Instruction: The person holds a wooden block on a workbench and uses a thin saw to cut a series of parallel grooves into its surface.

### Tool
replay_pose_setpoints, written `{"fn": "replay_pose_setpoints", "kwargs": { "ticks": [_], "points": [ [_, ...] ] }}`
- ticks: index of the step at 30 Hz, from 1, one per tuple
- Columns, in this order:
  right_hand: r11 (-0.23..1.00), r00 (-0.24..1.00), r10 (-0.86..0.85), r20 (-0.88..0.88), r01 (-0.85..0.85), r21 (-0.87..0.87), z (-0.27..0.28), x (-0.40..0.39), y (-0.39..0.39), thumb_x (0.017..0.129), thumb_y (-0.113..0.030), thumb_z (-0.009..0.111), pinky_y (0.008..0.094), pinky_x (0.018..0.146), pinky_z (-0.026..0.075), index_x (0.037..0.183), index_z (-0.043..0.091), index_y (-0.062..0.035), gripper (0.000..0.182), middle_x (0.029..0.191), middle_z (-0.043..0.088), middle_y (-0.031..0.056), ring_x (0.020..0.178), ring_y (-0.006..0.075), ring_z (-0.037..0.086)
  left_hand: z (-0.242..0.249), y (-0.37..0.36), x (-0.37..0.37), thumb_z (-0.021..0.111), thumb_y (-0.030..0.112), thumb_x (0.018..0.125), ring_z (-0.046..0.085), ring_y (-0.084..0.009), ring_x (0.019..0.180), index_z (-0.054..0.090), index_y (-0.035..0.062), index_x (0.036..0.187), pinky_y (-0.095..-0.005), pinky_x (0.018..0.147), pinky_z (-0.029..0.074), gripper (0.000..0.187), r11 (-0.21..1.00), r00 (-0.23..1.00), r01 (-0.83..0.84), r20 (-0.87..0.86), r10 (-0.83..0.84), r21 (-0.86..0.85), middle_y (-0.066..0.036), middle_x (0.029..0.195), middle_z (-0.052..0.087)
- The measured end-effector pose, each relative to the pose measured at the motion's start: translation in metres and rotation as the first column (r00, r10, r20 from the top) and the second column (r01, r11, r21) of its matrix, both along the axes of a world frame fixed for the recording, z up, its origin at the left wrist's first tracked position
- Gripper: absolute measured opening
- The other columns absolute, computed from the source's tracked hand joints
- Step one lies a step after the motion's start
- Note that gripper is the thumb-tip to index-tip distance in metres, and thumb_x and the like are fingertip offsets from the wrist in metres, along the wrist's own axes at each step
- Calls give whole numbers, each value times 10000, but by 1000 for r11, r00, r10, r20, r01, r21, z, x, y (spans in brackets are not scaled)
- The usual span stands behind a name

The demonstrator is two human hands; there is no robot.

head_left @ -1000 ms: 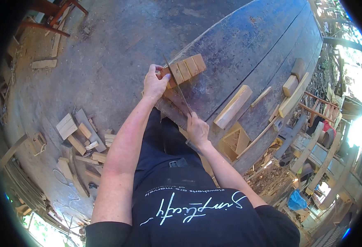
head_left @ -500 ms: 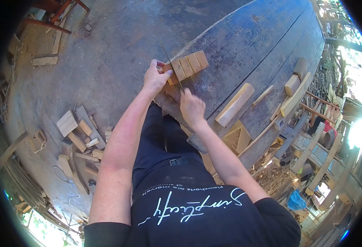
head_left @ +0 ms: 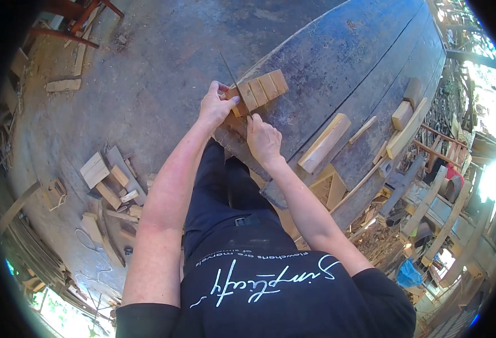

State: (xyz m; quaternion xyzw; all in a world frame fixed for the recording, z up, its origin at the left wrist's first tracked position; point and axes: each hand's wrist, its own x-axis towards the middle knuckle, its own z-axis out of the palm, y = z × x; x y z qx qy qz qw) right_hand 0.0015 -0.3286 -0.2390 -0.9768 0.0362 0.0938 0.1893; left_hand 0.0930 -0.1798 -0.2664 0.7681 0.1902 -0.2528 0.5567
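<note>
A short wooden block (head_left: 263, 90) with several crosswise lines on its top lies at the near end of the worn workbench (head_left: 315, 67). My left hand (head_left: 215, 105) grips the block's left end, thumb on the near side and fingers over the far side. Closed around the near end of a thin saw (head_left: 236, 84) is my right hand (head_left: 264, 139). The saw's narrow blade, seen nearly edge-on, runs across the block just right of my left thumb and sticks out beyond its far side. My right fist hides the handle.
A thick wooden bar (head_left: 324, 143) and a thin strip (head_left: 362, 130) lie on the bench to the right. Small blocks (head_left: 402, 115) and a long slat (head_left: 407, 128) sit at its far right edge. Wood offcuts (head_left: 108, 194) lie on the floor at left; a wooden chair (head_left: 79, 22) stands top left.
My right hand and the saw have moved slightly forward, away from my body, across the block. My left hand keeps its grip on the block.
</note>
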Motion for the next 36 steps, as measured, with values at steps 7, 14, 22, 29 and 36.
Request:
{"fn": "replay_pose_setpoints", "kwargs": {
  "ticks": [7,14,22,29,36],
  "points": [
    [1000,1000,-29,-4,29,-3,2,-62,-25,990,-250,478,492,545,520,879,546,-85,211,635,644,185,602,382,658,2,-1,0,749,220,825,628,-196,837,515,70,1137,-336,757,517,418,999,999,34,15,-33,-11,-102,904,645],
    [1000,998,-15,67,16,-10,-5,-1,-3,969,-238,522,485,538,513,910,569,-93,163,643,648,173,605,369,659,2,-6,-8,734,211,845,600,-162,755,523,70,1125,-321,716,509,378,991,988,24,147,-43,131,-57,801,601],
    [1000,1000,6,28,-6,-5,-9,-19,-14,971,-253,518,484,528,511,928,569,-100,167,629,640,167,597,362,658,-2,-6,-8,731,221,827,615,-247,818,524,74,1087,-388,752,502,364,996,988,27,151,-39,84,-127,897,615],
    [999,998,-43,-49,44,4,-2,-67,-32,969,-264,521,505,555,503,935,580,-98,179,655,642,197,610,397,648,-11,-4,-9,733,224,825,616,-251,841,527,77,1090,-389,772,501,365,995,987,40,150,-54,95,-129,898,614],
    [1000,1000,-18,22,18,2,-9,5,0,973,-260,517,496,540,510,910,568,-97,182,639,638,188,595,382,652,-3,-4,-9,735,231,822,614,-249,829,527,85,1100,-392,765,499,377,996,990,27,138,-38,82,-124,893,612]
  ]
}}
